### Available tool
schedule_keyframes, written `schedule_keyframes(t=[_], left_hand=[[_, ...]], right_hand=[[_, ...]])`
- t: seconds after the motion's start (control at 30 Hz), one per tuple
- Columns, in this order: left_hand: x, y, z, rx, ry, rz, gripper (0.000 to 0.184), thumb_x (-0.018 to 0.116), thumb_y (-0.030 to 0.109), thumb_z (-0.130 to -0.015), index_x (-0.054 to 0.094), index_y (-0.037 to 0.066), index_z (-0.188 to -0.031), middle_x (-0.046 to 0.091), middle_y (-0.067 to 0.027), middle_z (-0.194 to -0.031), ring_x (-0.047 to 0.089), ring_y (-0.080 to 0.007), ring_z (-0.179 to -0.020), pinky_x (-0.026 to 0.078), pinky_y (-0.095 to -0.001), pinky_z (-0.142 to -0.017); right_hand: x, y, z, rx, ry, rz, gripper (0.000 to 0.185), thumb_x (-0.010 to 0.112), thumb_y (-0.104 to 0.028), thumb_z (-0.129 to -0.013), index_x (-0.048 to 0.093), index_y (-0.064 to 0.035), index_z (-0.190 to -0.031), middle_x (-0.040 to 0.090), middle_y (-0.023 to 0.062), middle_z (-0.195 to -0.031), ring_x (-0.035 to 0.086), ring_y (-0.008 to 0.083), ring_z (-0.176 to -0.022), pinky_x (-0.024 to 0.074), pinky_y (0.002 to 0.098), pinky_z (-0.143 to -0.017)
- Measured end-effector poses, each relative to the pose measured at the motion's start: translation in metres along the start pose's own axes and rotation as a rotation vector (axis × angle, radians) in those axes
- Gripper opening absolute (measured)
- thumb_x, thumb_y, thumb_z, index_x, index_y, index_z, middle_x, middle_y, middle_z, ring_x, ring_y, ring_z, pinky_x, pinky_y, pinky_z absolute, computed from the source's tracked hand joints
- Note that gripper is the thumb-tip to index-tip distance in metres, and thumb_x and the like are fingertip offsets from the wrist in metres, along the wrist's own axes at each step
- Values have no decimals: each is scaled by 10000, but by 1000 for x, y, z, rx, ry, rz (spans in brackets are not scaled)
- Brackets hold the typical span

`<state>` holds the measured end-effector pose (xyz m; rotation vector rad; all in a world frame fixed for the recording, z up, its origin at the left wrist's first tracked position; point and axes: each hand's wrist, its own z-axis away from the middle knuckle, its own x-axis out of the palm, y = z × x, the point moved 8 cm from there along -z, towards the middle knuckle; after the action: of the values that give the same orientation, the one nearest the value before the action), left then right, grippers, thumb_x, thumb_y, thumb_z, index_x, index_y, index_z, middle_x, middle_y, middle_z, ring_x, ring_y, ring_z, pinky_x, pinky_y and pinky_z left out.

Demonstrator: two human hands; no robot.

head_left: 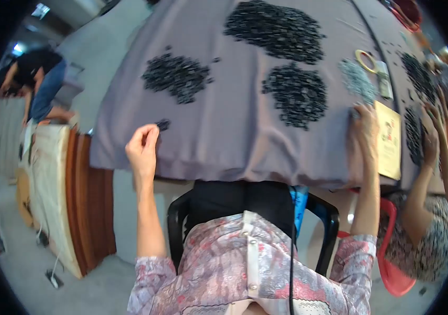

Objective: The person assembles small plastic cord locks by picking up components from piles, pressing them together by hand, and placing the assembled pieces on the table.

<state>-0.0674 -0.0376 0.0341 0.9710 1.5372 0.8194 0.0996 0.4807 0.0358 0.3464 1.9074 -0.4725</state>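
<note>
My left hand (142, 144) is above the cloth near its left front edge, thumb and fingertips pinched together. Whatever may be between them is too small to make out. Just past the fingertips lies a little cluster of small black pieces (163, 124). At the right side, my right hand (365, 123) rests low over the cloth, its fingers pointing down and blurred. It is beside a yellow booklet (388, 142) and just below a heap of small silvery pieces (358, 79). Larger heaps of black pieces (296, 94) lie between the hands and farther back.
A grey-purple cloth (234, 131) covers the table. A tape roll (366, 61) and a small bottle-like item (384, 81) lie at the right. A co-worker's hands (431, 139) reach over more black pieces there. Another person bends over (40, 79) at the far left.
</note>
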Motion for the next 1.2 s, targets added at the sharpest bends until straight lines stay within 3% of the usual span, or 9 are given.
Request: schedule_keyframes(t=[0.13,0.23,0.33,0.43,0.57,0.77,0.9,1.2], left_hand=[[-16,-9,-18,36,61,-39,80,623,76,-806,638,2,-833,594,2,-709,506,-61,-632,422,-206,-591],[-2,11,-18,271,24,-196,59,630,55,-765,624,15,-808,559,-64,-694,527,-160,-592,427,-277,-561],[12,22,-14,449,46,-340,68,621,98,-783,620,31,-794,554,-71,-786,538,-235,-749,442,-341,-662],[25,27,-8,506,47,-530,158,648,173,-773,614,47,-862,526,-80,-869,512,-253,-803,436,-355,-693],[39,38,-2,558,13,-738,317,680,265,-744,561,56,-950,487,-95,-915,501,-267,-791,443,-386,-680],[47,31,-15,533,13,-899,244,641,230,-784,465,61,-794,485,-99,-853,549,-259,-724,490,-361,-546],[49,26,-16,575,48,-935,242,616,226,-811,440,64,-779,510,-91,-731,597,-253,-602,490,-363,-493],[44,23,-10,539,88,-848,186,582,201,-841,452,73,-805,533,-89,-707,605,-260,-612,477,-349,-490]], right_hand=[[0,-8,1,-128,25,14,159,465,-2,-747,542,-34,-883,533,136,-864,506,323,-876,397,410,-769],[0,-17,6,-156,43,86,184,478,1,-747,508,-34,-925,523,154,-854,507,322,-873,398,406,-761],[-8,-31,17,-98,71,3,219,493,24,-731,489,-25,-944,528,167,-870,516,334,-875,405,409,-755],[-18,-54,28,-22,68,-183,247,499,61,-712,473,-12,-946,536,179,-891,527,352,-878,412,413,-745],[-18,-76,42,-60,46,-283,233,474,71,-726,477,-14,-943,526,177,-862,521,358,-857,409,400,-751],[-16,-83,48,8,59,-399,208,499,42,-750,491,-7,-952,546,182,-858,534,355,-843,419,387,-748],[-16,-80,49,24,90,-486,97,476,2,-834,493,-2,-930,546,187,-812,549,328,-766,429,363,-709],[-6,-78,55,36,86,-497,203,414,76,-764,486,-9,-934,537,182,-817,538,338,-800,423,372,-731]])
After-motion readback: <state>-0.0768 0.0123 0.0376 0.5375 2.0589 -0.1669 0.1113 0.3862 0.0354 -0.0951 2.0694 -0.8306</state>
